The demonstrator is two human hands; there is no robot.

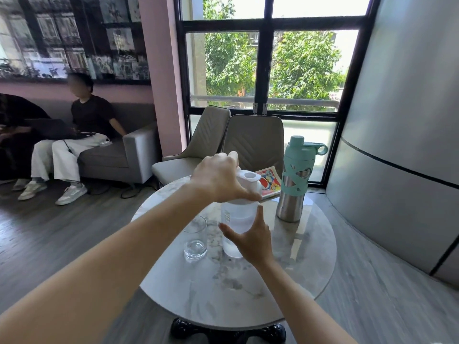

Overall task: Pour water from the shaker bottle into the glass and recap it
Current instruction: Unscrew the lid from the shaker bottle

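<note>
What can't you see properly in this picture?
Head view:
- Shaker bottle lid: the left hand covers it, so whether it is screwed tight is hidden.
- Glass: water level unclear through clear glass.
- Bottle print: too blurred to read.
- Book: partly behind the steel flask.

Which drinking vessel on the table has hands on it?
The translucent white shaker bottle: left hand on its lid, right hand around its body. The glass and steel bottle stand untouched.

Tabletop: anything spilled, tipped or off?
Nothing stands out. The translucent white shaker bottle, clear drinking glass and steel bottle with teal sleeve stand upright on the round marble table, with no visible puddles.
</note>
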